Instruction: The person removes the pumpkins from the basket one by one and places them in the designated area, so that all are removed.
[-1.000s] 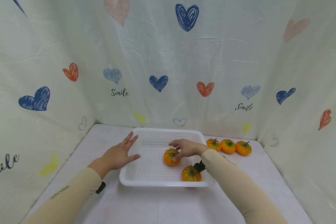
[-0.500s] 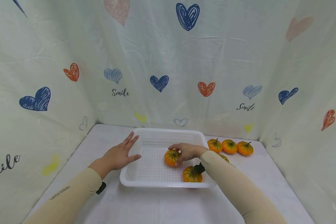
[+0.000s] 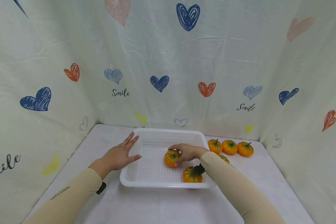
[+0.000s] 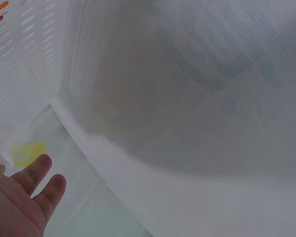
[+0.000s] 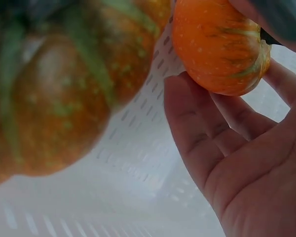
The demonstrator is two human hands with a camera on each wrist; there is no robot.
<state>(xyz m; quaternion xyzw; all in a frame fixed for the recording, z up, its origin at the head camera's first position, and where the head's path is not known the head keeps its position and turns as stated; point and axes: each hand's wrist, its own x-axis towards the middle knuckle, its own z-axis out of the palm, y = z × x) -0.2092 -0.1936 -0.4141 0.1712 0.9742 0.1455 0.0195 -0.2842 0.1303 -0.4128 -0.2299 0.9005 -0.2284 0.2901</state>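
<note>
A white perforated plastic basket stands on the table with two small orange pumpkins inside. My right hand reaches over its right side and grips the middle pumpkin between thumb and fingers. In the right wrist view, the fingers lie against that pumpkin's side, with the thumb partly cut off at the top corner. The second pumpkin sits in the near right corner below my wrist. My left hand, fingers spread, is at the basket's left rim; contact is hard to tell.
Outside the basket to the right, three more pumpkins line up near the table's back edge. Another pumpkin is mostly hidden by the right sleeve. A curtain printed with hearts encloses the table at back and sides.
My right hand's fingers have come down and closed round the middle pumpkin, having been lifted off its top a second ago. The left hand keeps its place.
</note>
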